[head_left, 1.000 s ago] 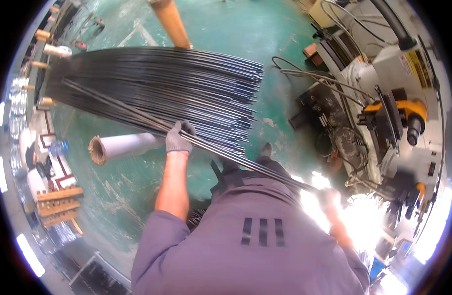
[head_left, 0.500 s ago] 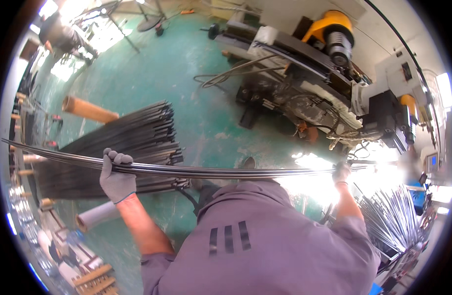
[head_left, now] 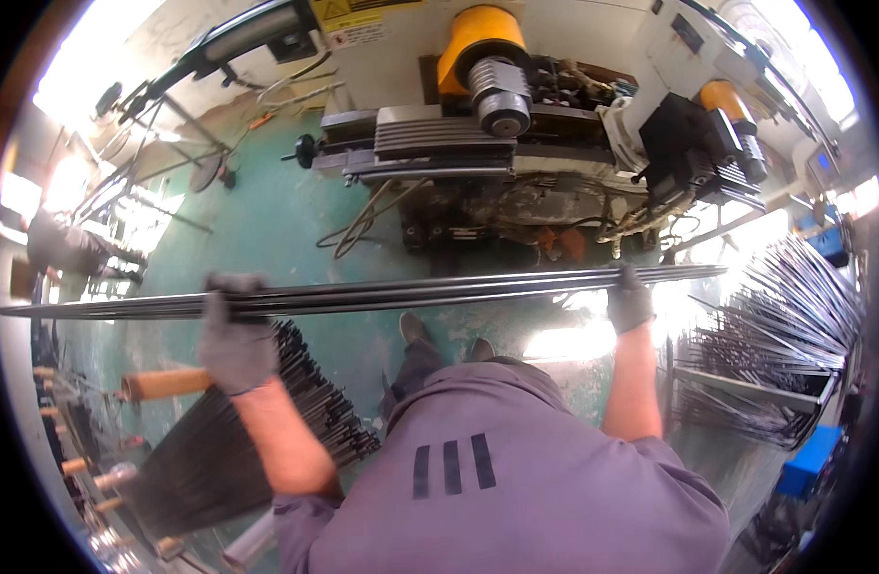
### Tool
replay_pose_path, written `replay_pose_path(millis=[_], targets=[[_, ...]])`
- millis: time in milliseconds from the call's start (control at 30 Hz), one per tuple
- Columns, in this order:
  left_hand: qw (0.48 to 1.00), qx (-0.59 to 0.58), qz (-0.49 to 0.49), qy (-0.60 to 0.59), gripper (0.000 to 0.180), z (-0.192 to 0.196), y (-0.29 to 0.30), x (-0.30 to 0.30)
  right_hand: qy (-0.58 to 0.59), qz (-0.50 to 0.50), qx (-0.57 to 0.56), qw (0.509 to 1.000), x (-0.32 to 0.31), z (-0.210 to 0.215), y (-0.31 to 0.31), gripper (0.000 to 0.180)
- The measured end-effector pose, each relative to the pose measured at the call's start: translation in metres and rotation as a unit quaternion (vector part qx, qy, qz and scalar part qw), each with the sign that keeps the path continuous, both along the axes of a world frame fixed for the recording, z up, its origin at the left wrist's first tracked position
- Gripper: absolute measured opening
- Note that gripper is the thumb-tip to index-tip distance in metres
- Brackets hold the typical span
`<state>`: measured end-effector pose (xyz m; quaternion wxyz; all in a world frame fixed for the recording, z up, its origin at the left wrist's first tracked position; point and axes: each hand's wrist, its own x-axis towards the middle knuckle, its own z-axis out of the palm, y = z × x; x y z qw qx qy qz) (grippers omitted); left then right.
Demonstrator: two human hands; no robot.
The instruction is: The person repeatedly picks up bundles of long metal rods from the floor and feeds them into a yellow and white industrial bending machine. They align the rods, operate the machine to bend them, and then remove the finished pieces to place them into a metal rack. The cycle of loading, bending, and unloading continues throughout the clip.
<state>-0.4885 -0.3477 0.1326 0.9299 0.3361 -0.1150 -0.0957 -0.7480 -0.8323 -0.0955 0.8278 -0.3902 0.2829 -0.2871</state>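
Note:
A bundle of long, thin dark metal rods [head_left: 411,292] spans the view from the far left to the right, held out in front of my body. Toward its left part, my left hand [head_left: 236,335], in a grey glove, is closed round the rods. My right hand [head_left: 631,300], also gloved, grips the bundle nearer its right end. Below my left hand lies a large stack of dark rods [head_left: 229,450], laid across wooden and tube-like supports such as a brown roller [head_left: 166,385].
Ahead stands a machine with a yellow motor [head_left: 487,57] and a ribbed slide [head_left: 444,134]. On the right, a metal rack [head_left: 745,387] holds many loose thin rods [head_left: 793,306]. A blue box [head_left: 810,461] sits beside it. Another person [head_left: 71,244] is at the far left.
My body has turned toward the machine, which now lies straight ahead. Both hands and the rod bundle have swung away from the stack, and the bundle is higher in view.

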Motion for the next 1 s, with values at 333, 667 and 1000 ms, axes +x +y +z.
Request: replay_pose_path(millis=[333,667,1000], targets=[[0.995,0.031,-0.001,0.095,0.020,-0.051,0.002,0.141,-0.094,-0.142,0.106,0.980,0.110,0.116,0.017,0.024],[0.972,0.002,-0.156,0.178,0.023,-0.083,-0.057,0.179,0.085,-0.282,0.084,0.952,0.182,0.151,-0.035,0.019],[0.963,0.072,-0.011,0.260,0.026,-0.129,-0.030,0.253,0.162,-0.324,0.069,0.930,0.190,0.140,-0.144,0.023]])
